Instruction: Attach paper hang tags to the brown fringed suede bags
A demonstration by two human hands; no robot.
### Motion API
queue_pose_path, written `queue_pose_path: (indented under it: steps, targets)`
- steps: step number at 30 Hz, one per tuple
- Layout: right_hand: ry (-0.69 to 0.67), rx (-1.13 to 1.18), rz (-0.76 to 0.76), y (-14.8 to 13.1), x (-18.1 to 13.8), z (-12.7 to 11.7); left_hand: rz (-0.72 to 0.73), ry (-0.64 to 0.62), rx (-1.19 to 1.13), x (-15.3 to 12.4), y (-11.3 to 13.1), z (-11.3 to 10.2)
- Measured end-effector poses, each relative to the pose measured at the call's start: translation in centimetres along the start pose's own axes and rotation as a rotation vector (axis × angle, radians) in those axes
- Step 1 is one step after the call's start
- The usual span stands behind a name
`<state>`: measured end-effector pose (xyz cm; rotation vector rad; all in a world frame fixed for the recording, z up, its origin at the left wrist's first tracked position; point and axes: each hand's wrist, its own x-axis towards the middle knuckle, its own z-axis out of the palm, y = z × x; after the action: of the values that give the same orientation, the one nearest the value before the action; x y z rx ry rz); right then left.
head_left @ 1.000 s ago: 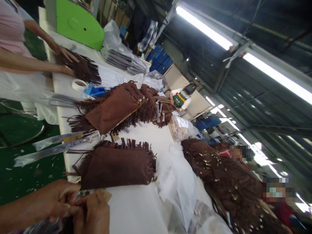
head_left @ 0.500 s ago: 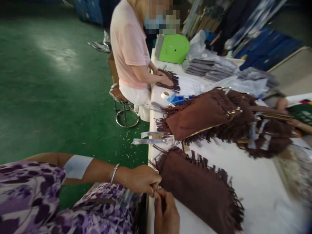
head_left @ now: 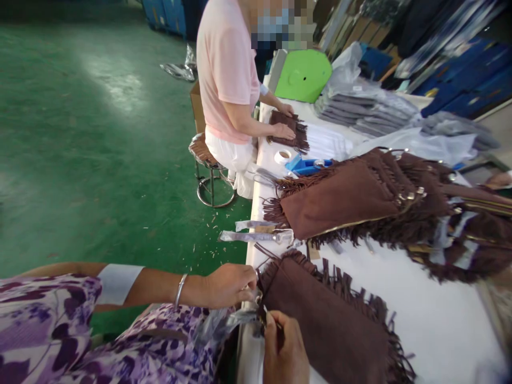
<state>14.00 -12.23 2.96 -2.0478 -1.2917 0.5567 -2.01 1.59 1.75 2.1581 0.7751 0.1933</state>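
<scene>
A dark brown fringed bag (head_left: 324,314) lies flat on the white table in front of me. At its near left end my left hand (head_left: 228,286) is closed, fingertips pinched on a small metal fitting (head_left: 258,298) there. Just below it, my right hand (head_left: 286,346) pinches with thumb and forefinger; a small pale tip shows above them, too small to name. Between my hands and my lap, crumpled clear plastic wrap (head_left: 234,320) hangs over the table edge, close to the fitting.
More brown fringed bags (head_left: 340,200) are piled beyond mine. Plastic-wrapped strips (head_left: 256,236) jut over the table edge (head_left: 258,205). A co-worker in a pink shirt (head_left: 228,69) presses a brown fringed piece (head_left: 284,128). Nearby stand a tape roll (head_left: 282,156), blue tool (head_left: 308,165) and green device (head_left: 304,76).
My hands have moved apart, the right one lower and rightward, and the metal fitting and plastic wrap now show between them. The co-worker's hands have spread on the brown piece. The view has shifted.
</scene>
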Motion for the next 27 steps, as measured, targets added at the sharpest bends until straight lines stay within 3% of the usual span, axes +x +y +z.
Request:
queue_pose_path:
  steps: [6, 14, 21, 27]
  targets:
    - [-0.003, -0.026, -0.011, 0.3, 0.6, 0.3, -0.011, 0.035, 0.127, -0.5, 0.3, 2.3]
    - [0.019, -0.036, 0.041, 0.4, 0.8, 0.4, 0.009, -0.043, 0.296, -0.2, 0.7, 3.0]
    - [0.005, -0.032, 0.027, 0.6, 0.6, 0.5, 0.065, -0.045, 0.127, -0.6, 0.3, 2.5]
    - [0.016, -0.010, 0.033, 0.8, 0.6, 0.4, -0.013, -0.086, 0.078, 0.1, 0.7, 1.9]
